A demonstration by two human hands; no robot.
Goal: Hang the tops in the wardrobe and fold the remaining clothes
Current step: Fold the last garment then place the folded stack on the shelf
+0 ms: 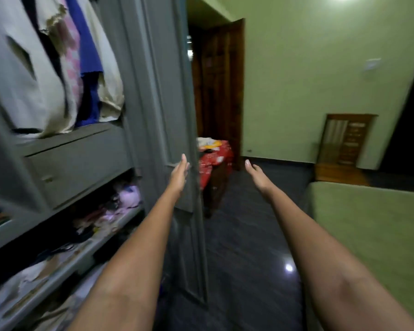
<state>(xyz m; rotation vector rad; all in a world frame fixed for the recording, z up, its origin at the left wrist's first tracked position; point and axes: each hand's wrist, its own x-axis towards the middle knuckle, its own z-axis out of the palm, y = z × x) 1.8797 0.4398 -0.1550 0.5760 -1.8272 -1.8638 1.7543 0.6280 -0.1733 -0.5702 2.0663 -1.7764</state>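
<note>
Hands, left hand [179,172] and right hand [256,172], reach forward empty with fingers extended beside the wardrobe door [175,91].

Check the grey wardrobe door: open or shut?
Open. The wardrobe door stands swung outward, exposing hanging clothes and shelves.

No legible text anywhere; perhaps lettering on the blurred wooden plaque [347,142], unreadable.

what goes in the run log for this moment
hands: left open, right open, both empty | wardrobe door open | tops hanging inside
</note>
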